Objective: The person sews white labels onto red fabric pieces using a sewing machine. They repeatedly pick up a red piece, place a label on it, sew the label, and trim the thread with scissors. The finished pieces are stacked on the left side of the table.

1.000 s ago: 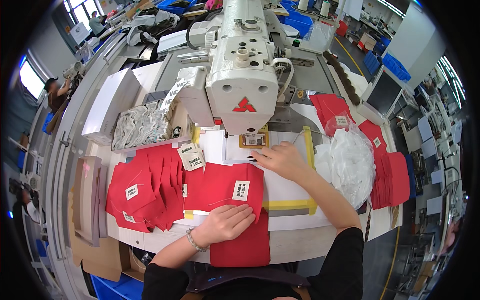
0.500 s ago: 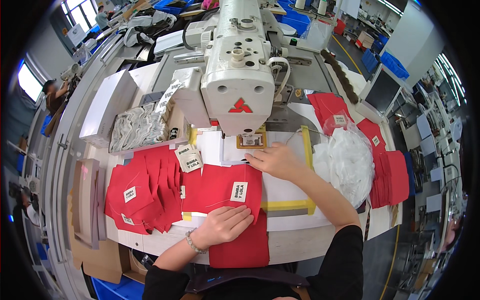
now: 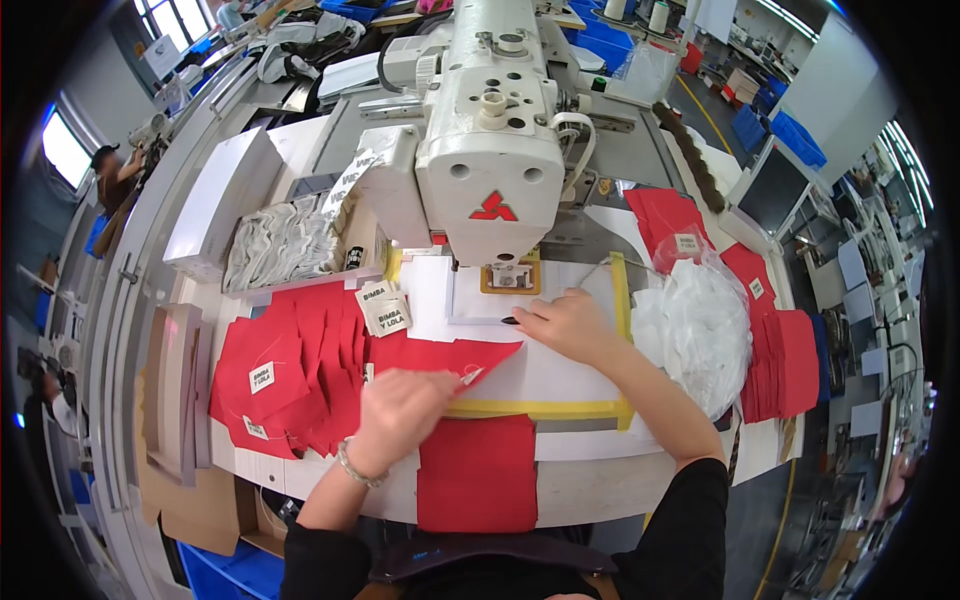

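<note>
My left hand (image 3: 398, 420) grips a red fabric piece (image 3: 460, 355) with a sewn white label, raised and folded over, its face partly hidden by my fingers. My right hand (image 3: 568, 328) rests on the white sheet edged with yellow tape, below the sewing machine's needle area (image 3: 510, 278), closed on a small dark object (image 3: 510, 320) too small to make out. A red stack (image 3: 475, 470) lies at the front edge. Labelled red pieces (image 3: 285, 375) are piled at the left, with loose white labels (image 3: 383, 306) beside them.
The white machine head (image 3: 488, 180) overhangs the middle. A tray of white strips (image 3: 280, 250) and a box (image 3: 225, 190) stand left; bagged white material (image 3: 690, 340), red stacks (image 3: 780, 360) and a screen (image 3: 770, 195) are right. A co-worker (image 3: 115, 180) is at the far left.
My left hand has moved up and leftward, lifting the red piece's near edge and folding it over, uncovering the taped sheet and front stack. My right hand stays near the needle area.
</note>
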Available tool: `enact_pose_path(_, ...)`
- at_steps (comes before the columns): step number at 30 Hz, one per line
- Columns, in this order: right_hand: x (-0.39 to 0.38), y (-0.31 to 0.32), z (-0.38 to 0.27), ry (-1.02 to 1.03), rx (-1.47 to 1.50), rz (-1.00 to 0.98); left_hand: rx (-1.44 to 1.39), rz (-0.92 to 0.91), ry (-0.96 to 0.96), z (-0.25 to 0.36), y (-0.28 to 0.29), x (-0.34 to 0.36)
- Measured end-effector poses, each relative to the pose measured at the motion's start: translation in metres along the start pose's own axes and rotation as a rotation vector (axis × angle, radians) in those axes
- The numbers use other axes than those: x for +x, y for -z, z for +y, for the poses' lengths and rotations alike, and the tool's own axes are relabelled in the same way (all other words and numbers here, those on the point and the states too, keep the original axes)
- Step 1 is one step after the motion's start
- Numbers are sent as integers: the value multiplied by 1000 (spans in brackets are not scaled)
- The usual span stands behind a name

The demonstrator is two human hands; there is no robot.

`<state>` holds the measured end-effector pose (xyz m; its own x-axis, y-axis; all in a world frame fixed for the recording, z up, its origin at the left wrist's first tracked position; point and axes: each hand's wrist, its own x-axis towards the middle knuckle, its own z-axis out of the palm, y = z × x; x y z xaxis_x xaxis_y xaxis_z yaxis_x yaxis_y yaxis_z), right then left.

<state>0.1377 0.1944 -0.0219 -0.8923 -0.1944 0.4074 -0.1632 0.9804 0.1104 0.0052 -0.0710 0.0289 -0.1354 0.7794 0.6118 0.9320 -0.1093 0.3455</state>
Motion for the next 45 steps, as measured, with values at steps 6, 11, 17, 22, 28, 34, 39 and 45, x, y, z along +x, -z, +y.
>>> enact_pose_path(6,-25,14,-6,-138,4,-35,-367,41,520,-43,33,21)
enact_pose_path(11,-40,11,-4,-250,91,5,-855,164,552,-56,66,27)
enact_pose_path(17,-44,23,-11,-335,59,-68,-527,300,118,-66,138,4)
enact_pose_path(22,-53,27,-26,-377,79,-72,-597,511,292,-96,177,-87)
enact_pose_path(28,-65,37,-36,-425,148,-18,-631,653,737,-109,169,-179)
enact_pose_path(34,-80,63,-42,-537,43,101,-163,1012,829,-113,161,-207)
enact_pose_path(39,-114,85,-35,-678,-46,117,74,816,714,-93,137,-168)
enact_pose_path(45,-151,105,-36,-717,-100,-72,415,250,288,-50,72,-76)
